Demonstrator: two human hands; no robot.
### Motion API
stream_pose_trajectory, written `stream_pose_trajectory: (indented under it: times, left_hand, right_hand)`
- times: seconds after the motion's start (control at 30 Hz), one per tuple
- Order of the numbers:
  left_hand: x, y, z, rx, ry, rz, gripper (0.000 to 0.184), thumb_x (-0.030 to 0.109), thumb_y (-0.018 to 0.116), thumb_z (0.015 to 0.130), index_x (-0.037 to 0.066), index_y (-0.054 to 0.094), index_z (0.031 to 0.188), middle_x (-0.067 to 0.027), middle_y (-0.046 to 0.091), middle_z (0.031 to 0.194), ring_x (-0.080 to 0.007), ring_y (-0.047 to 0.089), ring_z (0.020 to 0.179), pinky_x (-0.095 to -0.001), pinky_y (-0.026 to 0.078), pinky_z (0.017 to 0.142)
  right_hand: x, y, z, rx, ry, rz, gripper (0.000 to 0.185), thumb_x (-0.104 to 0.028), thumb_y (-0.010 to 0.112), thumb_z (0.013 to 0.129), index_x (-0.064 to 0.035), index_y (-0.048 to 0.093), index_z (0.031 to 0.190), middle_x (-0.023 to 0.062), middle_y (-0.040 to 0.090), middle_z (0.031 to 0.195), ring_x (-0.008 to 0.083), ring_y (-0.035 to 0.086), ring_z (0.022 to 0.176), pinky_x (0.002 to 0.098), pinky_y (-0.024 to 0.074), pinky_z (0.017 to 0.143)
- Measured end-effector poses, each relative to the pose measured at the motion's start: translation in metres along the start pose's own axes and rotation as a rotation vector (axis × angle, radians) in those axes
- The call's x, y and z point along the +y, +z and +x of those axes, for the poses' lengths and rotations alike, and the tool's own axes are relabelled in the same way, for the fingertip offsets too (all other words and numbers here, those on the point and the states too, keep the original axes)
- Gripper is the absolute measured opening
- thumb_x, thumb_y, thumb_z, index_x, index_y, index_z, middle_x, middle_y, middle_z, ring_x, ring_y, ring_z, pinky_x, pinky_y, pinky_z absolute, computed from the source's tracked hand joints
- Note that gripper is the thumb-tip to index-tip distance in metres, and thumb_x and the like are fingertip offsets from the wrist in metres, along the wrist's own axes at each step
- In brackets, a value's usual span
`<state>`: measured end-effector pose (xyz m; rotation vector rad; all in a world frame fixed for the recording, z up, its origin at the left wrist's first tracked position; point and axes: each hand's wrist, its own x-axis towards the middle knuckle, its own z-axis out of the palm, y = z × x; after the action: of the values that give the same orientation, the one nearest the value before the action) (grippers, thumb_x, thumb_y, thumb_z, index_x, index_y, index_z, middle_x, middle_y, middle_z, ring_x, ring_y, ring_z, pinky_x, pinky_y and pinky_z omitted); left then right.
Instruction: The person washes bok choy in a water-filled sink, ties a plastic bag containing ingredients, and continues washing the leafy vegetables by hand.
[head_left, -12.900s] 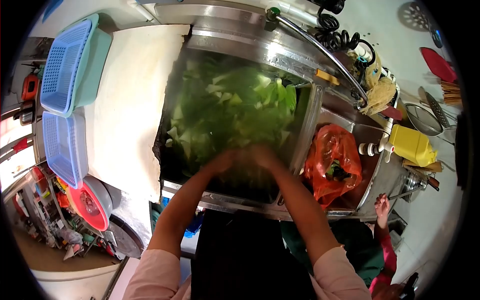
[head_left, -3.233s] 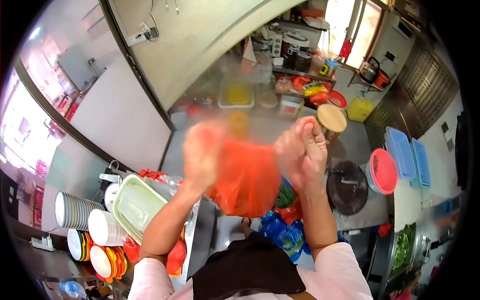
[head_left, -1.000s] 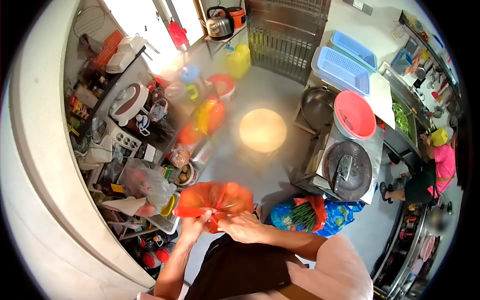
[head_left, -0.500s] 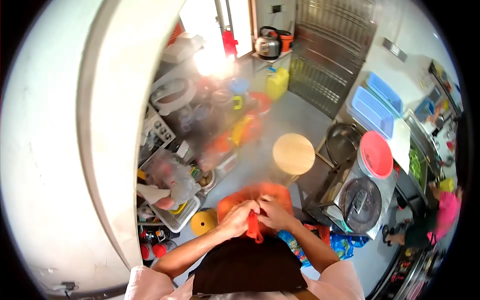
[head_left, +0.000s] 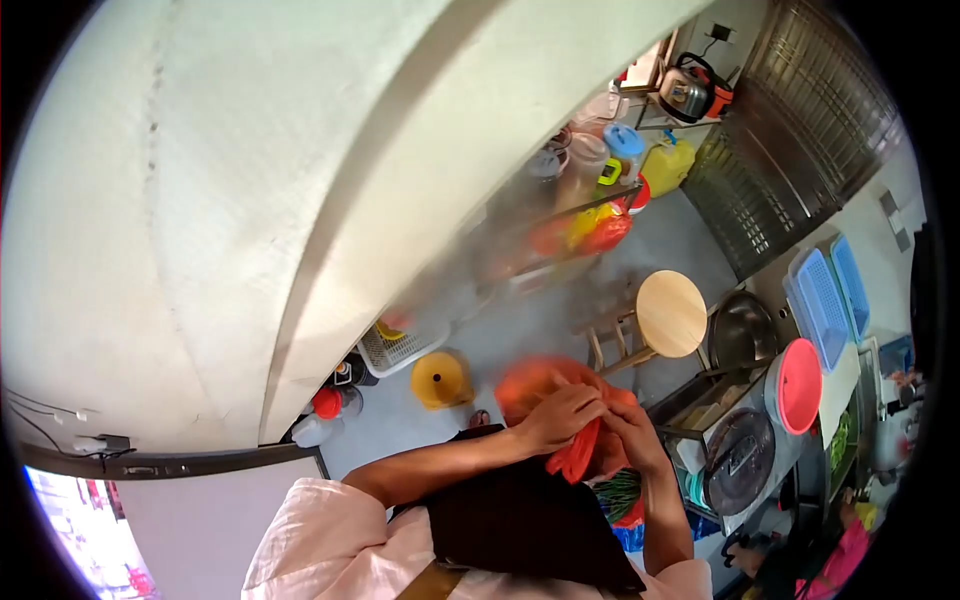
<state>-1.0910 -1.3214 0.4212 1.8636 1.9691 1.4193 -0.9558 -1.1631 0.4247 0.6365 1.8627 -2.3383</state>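
Observation:
An orange-red plastic bag hangs in front of my body, gripped near its gathered top by both hands. My left hand is closed on the bag's neck, with a loose red flap dangling below the fingers. Close beside it, my right hand pinches the bag's other side. What the bag holds is hidden. Under my right forearm, a bundle of thin green stalks shows near the floor, partly covered. A black apron covers my front.
A round wooden stool and a yellow stool stand on the floor. Right of me, a work table bears a dark lid and a red basin. A pale wall fills the left. Another person's pink clothing appears lower right.
My view has turned left, so the room shifts rightward and the wall covers more. Both hands stay on the bag. A doorway at lower left and the green stalks have come into sight.

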Motion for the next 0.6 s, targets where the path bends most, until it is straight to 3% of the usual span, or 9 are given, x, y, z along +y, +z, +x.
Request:
stream_pose_trajectory:
  times: [0.07,0.23,0.27,0.37,0.5,0.6]
  left_hand:
    - [-0.002,0.005,-0.007,-0.009,0.07,0.007,0.017,0.012,0.059,0.085,0.005,0.059,0.1,-0.0108,0.056,0.099,-0.0304,0.058,0.088,-0.0391,0.048,0.074]
    - [0.006,0.008,-0.018,0.025,0.172,-0.03,0.016,0.011,0.06,0.084,0.004,0.06,0.098,-0.0114,0.056,0.096,-0.0284,0.06,0.084,-0.0361,0.05,0.067]
    - [0.007,0.011,-0.019,0.069,0.203,-0.058,0.015,0.011,0.06,0.084,0.004,0.06,0.097,-0.0113,0.056,0.096,-0.0283,0.06,0.084,-0.0358,0.05,0.066]
    - [0.004,0.008,-0.021,0.07,0.266,-0.044,0.016,0.01,0.06,0.082,0.002,0.06,0.095,-0.0117,0.057,0.095,-0.0283,0.06,0.083,-0.035,0.051,0.065]
    - [0.01,0.01,-0.026,0.053,0.261,-0.136,0.017,0.009,0.061,0.079,0.003,0.06,0.095,-0.0111,0.058,0.096,-0.0285,0.061,0.084,-0.0348,0.052,0.066]
    - [0.017,0.014,-0.026,0.065,0.26,-0.188,0.015,0.008,0.061,0.08,0.004,0.06,0.094,-0.0104,0.059,0.097,-0.0281,0.062,0.082,-0.0346,0.052,0.065]
  right_hand:
    - [0.008,-0.003,-0.005,-0.032,0.006,0.048,0.026,-0.005,0.056,0.095,0.0025,0.061,0.12,0.0028,0.063,0.111,0.0094,0.056,0.101,0.0234,0.0441,0.09]
    - [0.003,0.008,-0.018,0.018,0.108,0.127,0.023,-0.006,0.058,0.095,0.0023,0.063,0.115,0.0025,0.065,0.099,0.0094,0.059,0.087,0.0241,0.0479,0.078]
    - [-0.007,0.008,-0.024,0.012,0.237,0.306,0.019,-0.004,0.057,0.095,0.0018,0.064,0.111,0.0042,0.065,0.093,0.0115,0.059,0.072,0.0259,0.0482,0.066]
    - [0.023,-0.004,-0.026,0.052,0.234,0.628,0.016,-0.003,0.055,0.095,0.0006,0.064,0.108,0.0051,0.064,0.086,0.0135,0.056,0.062,0.0266,0.0462,0.059]
    - [-0.004,0.016,-0.042,0.099,0.259,0.465,0.016,-0.003,0.054,0.095,0.0004,0.063,0.109,0.0052,0.064,0.082,0.0133,0.057,0.061,0.026,0.0456,0.059]
    - [-0.011,0.021,-0.056,0.121,0.235,0.428,0.017,-0.003,0.056,0.095,0.0014,0.062,0.109,0.0072,0.066,0.089,0.014,0.061,0.065,0.027,0.0511,0.064]
